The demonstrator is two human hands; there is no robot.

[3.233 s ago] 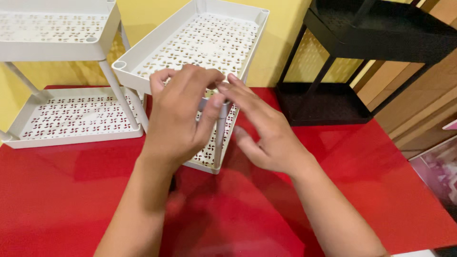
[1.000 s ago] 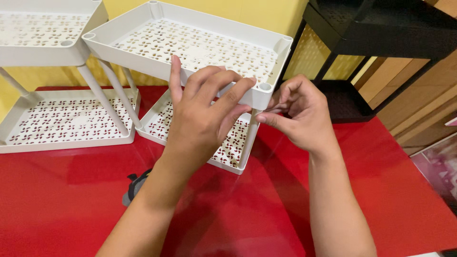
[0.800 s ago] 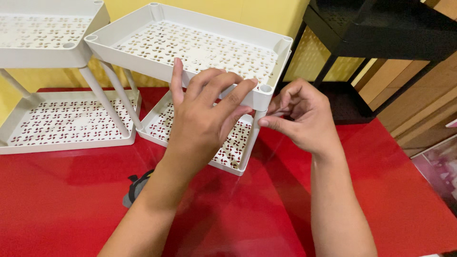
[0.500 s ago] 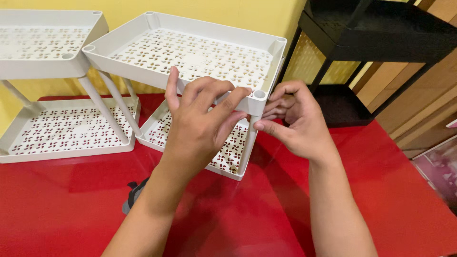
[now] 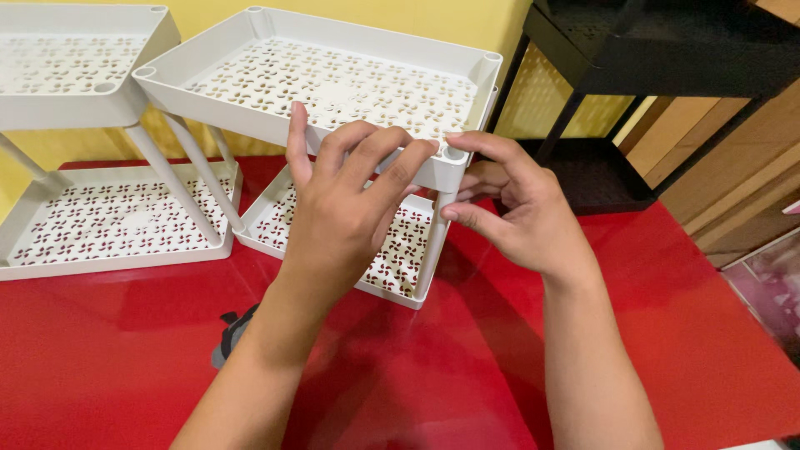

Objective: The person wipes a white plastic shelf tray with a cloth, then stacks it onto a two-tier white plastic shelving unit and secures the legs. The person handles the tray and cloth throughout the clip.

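Left hand (image 5: 342,208) clamped over near rim of white perforated upper tray (image 5: 333,79), fingers spread. Right hand (image 5: 517,208) pinches the corner post (image 5: 435,242), forefinger on the socket. Rack stands on red table (image 5: 467,375).

Matt white perforated plastic tray (image 5: 333,79), glossy red tabletop (image 5: 417,375), matt black rack (image 5: 667,50)
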